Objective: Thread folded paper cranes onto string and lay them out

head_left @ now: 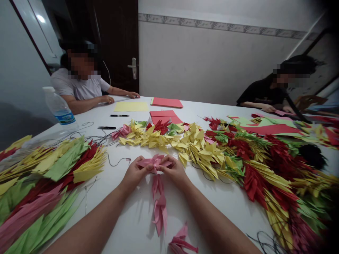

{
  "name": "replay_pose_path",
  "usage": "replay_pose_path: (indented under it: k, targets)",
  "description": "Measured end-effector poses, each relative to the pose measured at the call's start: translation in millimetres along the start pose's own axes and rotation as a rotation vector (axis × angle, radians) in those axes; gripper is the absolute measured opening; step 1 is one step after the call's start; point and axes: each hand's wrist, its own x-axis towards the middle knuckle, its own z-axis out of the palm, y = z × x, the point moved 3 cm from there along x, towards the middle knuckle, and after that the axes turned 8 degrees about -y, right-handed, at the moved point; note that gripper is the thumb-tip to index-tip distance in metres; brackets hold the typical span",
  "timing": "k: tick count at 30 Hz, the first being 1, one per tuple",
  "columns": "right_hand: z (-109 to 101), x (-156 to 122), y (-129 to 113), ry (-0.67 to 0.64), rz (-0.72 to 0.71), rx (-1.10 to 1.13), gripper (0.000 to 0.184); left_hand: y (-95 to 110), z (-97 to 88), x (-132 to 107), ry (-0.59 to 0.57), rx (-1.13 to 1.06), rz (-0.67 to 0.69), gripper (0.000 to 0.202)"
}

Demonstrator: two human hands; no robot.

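Above the white table [127,225], my left hand [138,172] and my right hand [172,170] meet at a pink origami crane [156,160]. Thumbs and fingers of both hands pinch it from either side, its pointed tips sticking out. Just below my hands lies another pink folded crane [158,186], and nearer to me a third pink folded crane [160,213]; they line up with the held one, though I cannot tell whether a string joins them. Another loose pink folded paper piece [181,242] is by my right forearm.
Folded paper bundles [63,158] lie at left. A garland of yellow folded pieces [196,141] curves to red and green ones at right. Black string [113,164], pens [107,127], a water bottle [62,109] and red paper sheets [166,102] lie around. Two people sit across the table.
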Motion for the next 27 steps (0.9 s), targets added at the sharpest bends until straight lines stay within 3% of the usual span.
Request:
replay_pose_path:
  k: [17, 27]
  targets:
    - [1.5, 0.0, -1.2, -0.034, 0.013, 0.042, 0.032, 3.7, -0.7, -0.9, 0.004, 0.011, 0.011, 0.041]
    - [4.2, -4.5, -5.0, -0.055, -0.092, -0.163, 0.025, 1.8, -0.1, 0.6, 0.055, 0.037, -0.026, 0.034]
